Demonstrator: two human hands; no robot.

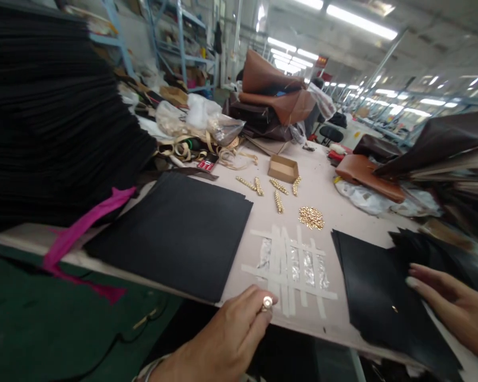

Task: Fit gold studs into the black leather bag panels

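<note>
Low in the middle, my left hand (231, 329) is closed around a small stack of round gold metal fittings (267, 303); one shiny round face shows between thumb and forefinger. At the right edge, my right hand (458, 307) has its fingers stretched out over black flat sheets (370, 281). Whether it touches them I cannot tell. One tiny gold piece (394, 309) lies on those sheets, left of the right hand. Several rows of gold fittings (278, 201) lie farther back on the table, beside a loose pile of small gold pieces (311, 217).
Strips of pale tape (281, 276) hold clear plastic to the table (258, 217). A stack of black sheets (179, 228) lies left, beside a tall black pile (51, 116) with a pink ribbon (83, 223). An open cardboard box (283, 168) and brown leather bags (279, 101) stand behind.
</note>
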